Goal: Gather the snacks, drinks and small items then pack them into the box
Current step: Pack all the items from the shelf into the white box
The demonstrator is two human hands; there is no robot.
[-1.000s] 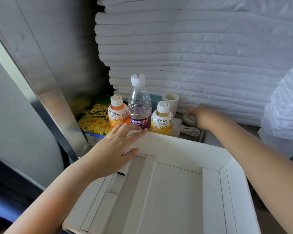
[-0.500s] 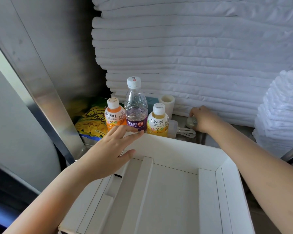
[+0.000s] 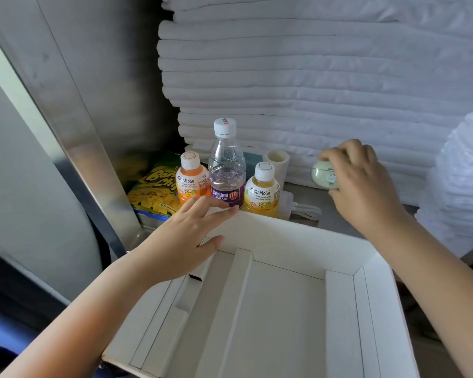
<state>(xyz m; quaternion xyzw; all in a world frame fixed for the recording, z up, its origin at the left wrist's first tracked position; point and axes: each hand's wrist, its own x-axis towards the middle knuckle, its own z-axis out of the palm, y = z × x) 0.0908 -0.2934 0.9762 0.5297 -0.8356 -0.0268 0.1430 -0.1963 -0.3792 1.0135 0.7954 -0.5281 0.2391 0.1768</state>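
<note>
The left hand (image 3: 175, 241) lies flat and open on the far left corner of the box (image 3: 292, 238), fingers spread across the rim and holding nothing; its fingertips reach almost to the bottles just behind the wall. Furthest left on the shelf, a yellow chip bag (image 3: 150, 192) leans against the metal side panel (image 3: 74, 126). Next stand three drinks in a row, close together — an orange juice bottle (image 3: 189, 179), a taller clear water bottle (image 3: 225, 165), then a yellow juice bottle (image 3: 262, 190). Behind the yellow one stands a small white cup (image 3: 277, 163), and beside its base lies a white charger (image 3: 298, 207) with a looped cable. Further right, the right hand (image 3: 358, 181) is curled around a small pale green case (image 3: 322, 174), lifted clear of the shelf, in front of the stacked white linens (image 3: 311, 77). The white box sits open in the foreground — its cardboard dividers show, with nothing inside.
</note>
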